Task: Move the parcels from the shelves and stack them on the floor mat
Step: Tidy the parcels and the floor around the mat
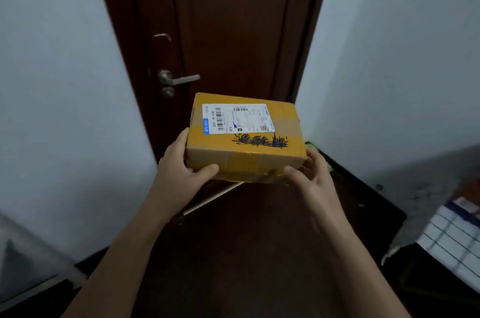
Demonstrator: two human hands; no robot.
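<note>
Item: one taped cardboard parcel, mid-carry before a brown door. My left hand and right hand clasped its sides, fingers curled underneath. Mat unseen; next, I judged, find it and lower the parcel flat.

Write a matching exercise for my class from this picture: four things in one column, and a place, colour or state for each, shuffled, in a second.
Column one:
1 parcel
2 door handle
3 shipping label
4 checked cloth

Column two:
A silver metal
B at the lower right edge of view
C stuck on the parcel's top
D held between left hand and right hand

Pairs: 1-D, 2-A, 3-C, 4-B
</note>
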